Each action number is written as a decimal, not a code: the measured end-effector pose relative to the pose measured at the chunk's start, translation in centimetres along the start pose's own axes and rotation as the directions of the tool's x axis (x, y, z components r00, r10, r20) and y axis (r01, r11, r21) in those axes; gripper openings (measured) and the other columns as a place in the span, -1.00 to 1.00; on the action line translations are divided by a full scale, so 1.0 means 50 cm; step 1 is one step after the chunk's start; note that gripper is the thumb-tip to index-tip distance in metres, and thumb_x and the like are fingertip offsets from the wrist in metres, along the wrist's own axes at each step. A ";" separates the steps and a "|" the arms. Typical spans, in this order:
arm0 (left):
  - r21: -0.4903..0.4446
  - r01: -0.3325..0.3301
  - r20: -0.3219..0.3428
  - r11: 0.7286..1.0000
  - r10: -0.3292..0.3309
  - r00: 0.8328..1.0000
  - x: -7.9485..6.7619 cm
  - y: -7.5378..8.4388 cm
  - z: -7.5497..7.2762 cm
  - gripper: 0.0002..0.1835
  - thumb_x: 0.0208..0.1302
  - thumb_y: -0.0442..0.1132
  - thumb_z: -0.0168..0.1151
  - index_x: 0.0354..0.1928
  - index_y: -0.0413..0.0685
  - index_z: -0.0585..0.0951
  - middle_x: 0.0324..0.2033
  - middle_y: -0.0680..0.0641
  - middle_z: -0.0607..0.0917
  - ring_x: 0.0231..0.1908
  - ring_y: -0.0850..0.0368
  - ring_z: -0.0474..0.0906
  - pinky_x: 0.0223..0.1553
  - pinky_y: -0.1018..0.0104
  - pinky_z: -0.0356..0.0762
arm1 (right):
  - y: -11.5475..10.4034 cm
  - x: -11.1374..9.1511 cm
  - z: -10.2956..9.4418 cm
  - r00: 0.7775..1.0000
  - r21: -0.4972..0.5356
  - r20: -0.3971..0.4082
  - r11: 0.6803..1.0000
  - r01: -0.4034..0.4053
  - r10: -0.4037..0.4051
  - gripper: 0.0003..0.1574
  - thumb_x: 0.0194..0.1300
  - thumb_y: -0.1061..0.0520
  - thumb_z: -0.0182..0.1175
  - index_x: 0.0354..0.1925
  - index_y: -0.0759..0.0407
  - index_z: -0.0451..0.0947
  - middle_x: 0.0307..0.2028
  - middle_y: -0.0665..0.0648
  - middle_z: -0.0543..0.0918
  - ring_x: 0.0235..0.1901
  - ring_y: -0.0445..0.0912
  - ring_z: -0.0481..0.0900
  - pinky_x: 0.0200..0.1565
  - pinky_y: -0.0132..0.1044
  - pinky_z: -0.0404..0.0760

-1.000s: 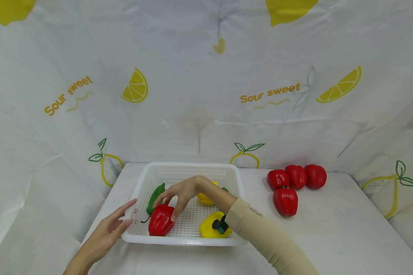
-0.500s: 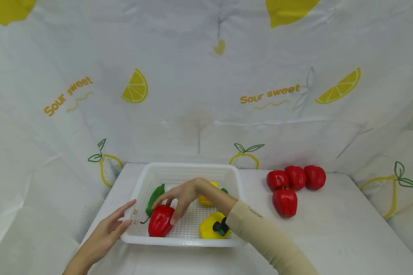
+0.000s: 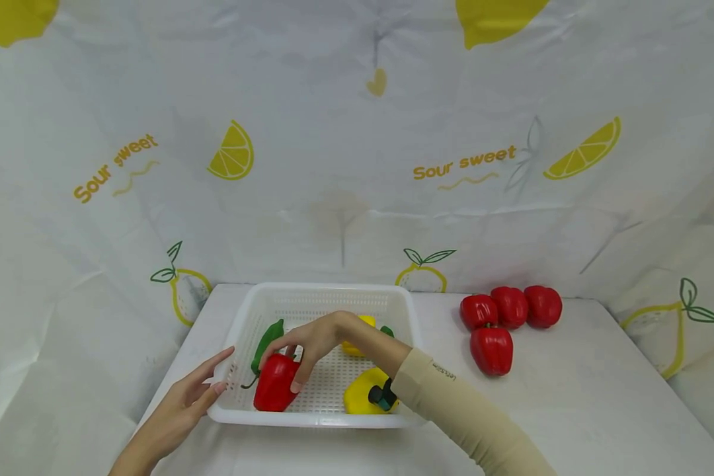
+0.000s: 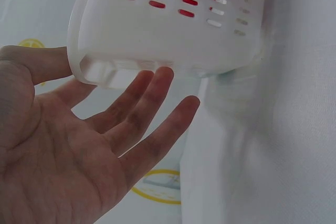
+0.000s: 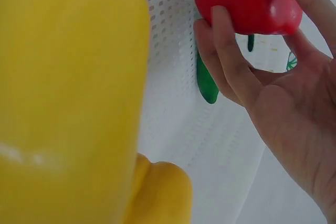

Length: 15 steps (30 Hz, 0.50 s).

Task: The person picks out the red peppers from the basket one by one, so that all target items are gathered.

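In the head view a white plastic basket [image 3: 309, 420] stands on the table. My right hand [image 3: 315, 338] reaches into its left part and grips a red bell pepper [image 3: 276, 385], thumb on one side and fingers on the other. The right wrist view shows the fingers curving round the lower side of that pepper [image 5: 247, 3]. Beside it lies a long green pepper [image 3: 268, 344], partly hidden. My left hand [image 3: 181, 406] rests against the basket's left edge. In the left wrist view its fingers are mostly straight, touching the rim and outer wall [image 4: 157, 40].
Two yellow bell peppers, one near [image 3: 363, 393] and one farther back [image 3: 365, 336], lie in the basket's right half, partly behind my right forearm. Several red bell peppers [image 3: 492, 350] sit on the table to the right. A lemon-printed cloth [image 3: 333, 132] hangs behind.
The red bell pepper in my right hand has tilted slightly, and its stem now shows between the fingers. My left hand stays at the basket's edge.
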<state>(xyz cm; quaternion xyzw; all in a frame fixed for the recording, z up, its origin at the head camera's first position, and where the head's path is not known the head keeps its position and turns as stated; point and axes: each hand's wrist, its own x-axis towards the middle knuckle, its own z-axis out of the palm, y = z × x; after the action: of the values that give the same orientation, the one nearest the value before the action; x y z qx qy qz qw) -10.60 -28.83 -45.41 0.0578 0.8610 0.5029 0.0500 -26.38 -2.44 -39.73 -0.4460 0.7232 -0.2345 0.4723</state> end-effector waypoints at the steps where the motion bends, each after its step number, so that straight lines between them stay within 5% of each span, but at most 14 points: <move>1: -0.002 0.002 -0.004 1.000 -0.002 1.000 0.000 0.001 0.000 -0.33 0.63 -0.15 0.21 0.67 0.01 0.30 0.52 -0.43 0.45 0.16 -0.16 0.76 -0.08 0.43 0.73 | -0.002 0.001 0.001 1.000 -0.001 -0.001 1.000 0.012 -0.012 -0.18 0.32 0.16 0.49 0.47 -0.11 0.45 0.21 -0.13 0.58 0.17 -0.27 0.48 0.06 -0.37 0.75; 15: -0.046 -0.036 0.011 0.998 0.036 0.999 -0.001 -0.002 -0.003 -0.35 0.65 -0.18 0.17 0.68 -0.02 0.29 0.50 -0.42 0.46 0.08 0.34 0.72 -0.06 0.42 0.74 | -0.026 -0.032 -0.025 0.981 0.029 -0.030 0.981 0.194 -0.193 -0.18 0.33 0.24 0.40 0.49 0.14 0.38 0.38 0.20 0.57 0.18 -0.26 0.55 0.21 -0.33 0.72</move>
<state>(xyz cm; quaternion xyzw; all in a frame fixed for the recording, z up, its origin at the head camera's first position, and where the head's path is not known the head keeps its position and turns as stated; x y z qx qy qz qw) -10.59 -29.00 -45.42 0.0751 0.8477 0.5230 0.0475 -26.72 -1.81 -37.44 -0.5033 0.6789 -0.2967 0.4448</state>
